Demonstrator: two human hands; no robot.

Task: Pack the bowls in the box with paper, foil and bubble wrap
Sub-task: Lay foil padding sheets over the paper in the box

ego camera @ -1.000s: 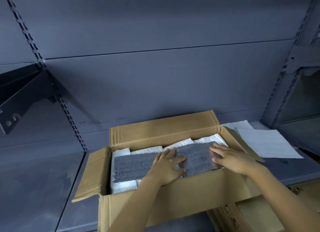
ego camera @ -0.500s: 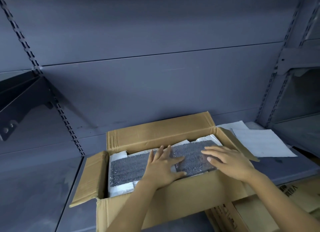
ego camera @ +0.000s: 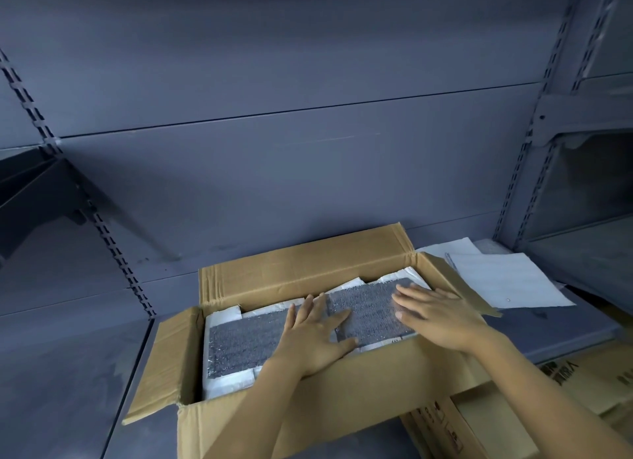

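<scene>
An open cardboard box (ego camera: 301,270) stands on the grey shelf with its flaps spread. Inside, white wrapped bundles (ego camera: 224,318) fill the box, and a grey silvery bubble-foil sheet (ego camera: 239,345) lies flat across their top. My left hand (ego camera: 317,338) presses flat on the middle of the sheet with fingers spread. My right hand (ego camera: 435,316) lies flat on the sheet's right end, fingers straight and pointing left. No bowl is visible; the wrapping hides what the bundles contain.
White paper sheets (ego camera: 503,280) lie on the shelf to the right of the box. More cardboard boxes (ego camera: 462,428) sit below at the lower right. A dark shelf bracket (ego camera: 37,191) sticks out at the left. The grey shelf back wall (ego camera: 308,150) rises behind.
Both hands have slid slightly along the sheet, staying flat on it. The view has shifted a little; the box and sheet stay put.
</scene>
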